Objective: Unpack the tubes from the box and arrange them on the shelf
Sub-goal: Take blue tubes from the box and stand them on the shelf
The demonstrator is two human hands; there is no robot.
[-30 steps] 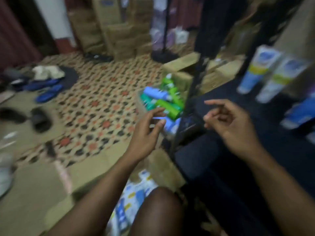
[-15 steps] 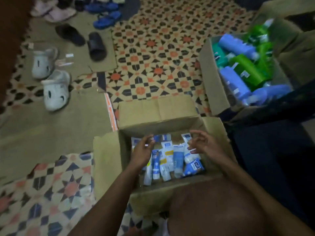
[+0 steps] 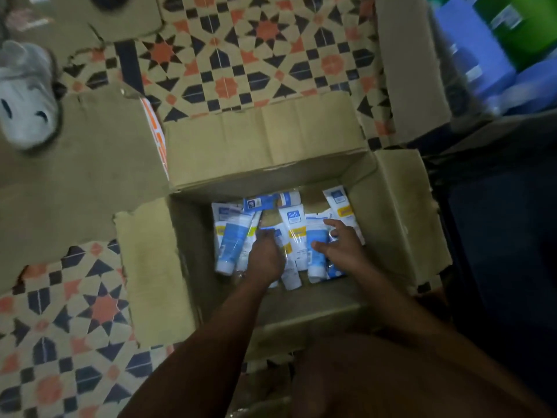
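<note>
Since the earlier frame, both hands have been lowered onto the white-and-blue plastic tubes (image 3: pixel 294 236) in the open brown cardboard box (image 3: pixel 265 146), frame centre. The left hand (image 3: pixel 266 257) appears closed around a tube; the right hand (image 3: pixel 340 245) lies spread. Picking step judged underway; lifting out required next.

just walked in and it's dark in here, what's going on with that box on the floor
A person is reaching into an open cardboard box on the patterned floor. Both hands are down among a loose pile of white and blue tubes: the left hand rests on the middle of the pile, the right hand spreads over tubes on the right. No tube is lifted out yet.
</note>
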